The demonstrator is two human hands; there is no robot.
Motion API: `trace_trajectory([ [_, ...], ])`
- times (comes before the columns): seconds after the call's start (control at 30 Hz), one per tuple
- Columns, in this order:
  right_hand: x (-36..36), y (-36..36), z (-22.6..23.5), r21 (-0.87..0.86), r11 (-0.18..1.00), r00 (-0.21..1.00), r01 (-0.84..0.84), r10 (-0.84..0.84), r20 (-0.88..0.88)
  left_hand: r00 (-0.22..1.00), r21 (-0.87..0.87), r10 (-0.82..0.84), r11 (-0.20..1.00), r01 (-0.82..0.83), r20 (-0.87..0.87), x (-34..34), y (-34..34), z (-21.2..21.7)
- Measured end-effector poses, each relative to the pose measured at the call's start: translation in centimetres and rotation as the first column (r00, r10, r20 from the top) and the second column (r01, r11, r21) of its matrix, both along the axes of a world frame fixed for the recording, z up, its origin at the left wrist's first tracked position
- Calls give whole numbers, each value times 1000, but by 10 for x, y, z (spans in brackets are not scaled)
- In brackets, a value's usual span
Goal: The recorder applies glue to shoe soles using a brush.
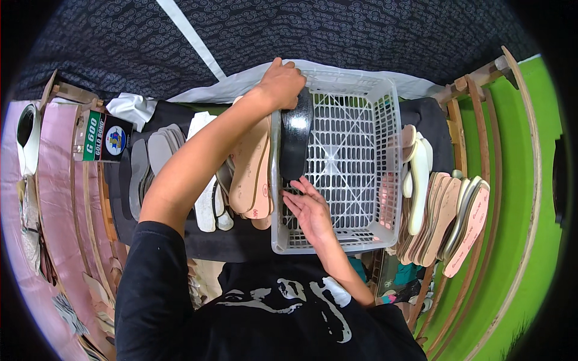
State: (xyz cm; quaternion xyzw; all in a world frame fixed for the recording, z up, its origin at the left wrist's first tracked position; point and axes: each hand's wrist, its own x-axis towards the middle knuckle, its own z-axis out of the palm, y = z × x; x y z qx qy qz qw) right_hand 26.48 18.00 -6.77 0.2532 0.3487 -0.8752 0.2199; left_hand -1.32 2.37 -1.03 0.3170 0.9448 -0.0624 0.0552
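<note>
1. A black sole (296,132) lies lengthwise inside the left part of a pale plastic basket (394,120), by its left wall; its far end is partly covered.
2. The left hand (283,86) is at the sole's far end, over the basket's far left corner. Its fingers curl, but their tips are hidden, so I cannot tell whether they grasp the sole.
3. The right hand (312,215) is released, fingers loosely spread, fingertips at the sole's near end; whether they touch is hard to make out.
4. Left of the basket, the left forearm partly hides white soles (203,204) and beige soles (247,180).
5. Farther left, overlapping grey soles (139,168) show only partly.
6. On the right, the basket wall blurs the edge of more stacked soles (441,222).
</note>
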Motion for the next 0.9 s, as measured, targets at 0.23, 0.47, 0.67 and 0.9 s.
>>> trace_trajectory([
  [0.23, 7, 2, -3, -60, 998, 1000, 0, 0, -9, 992, 359, 113, 929, -86, -54, 50, -28, 15],
  [0.47, 34, -2, 16, 330, 944, 938, -20, 131, -320, 961, 866, 274, 486, -117, -25, 168, -78, 39],
  [0.67, 75, -48, 48, 661, 697, 705, 278, 319, -633, 893, 968, 448, 202, -149, 44, 333, -114, 5],
  [0.9, 131, -122, 9, 846, 533, 549, 15, 703, -453, 894, 834, 354, 376, -404, 273, 456, -173, -69],
])
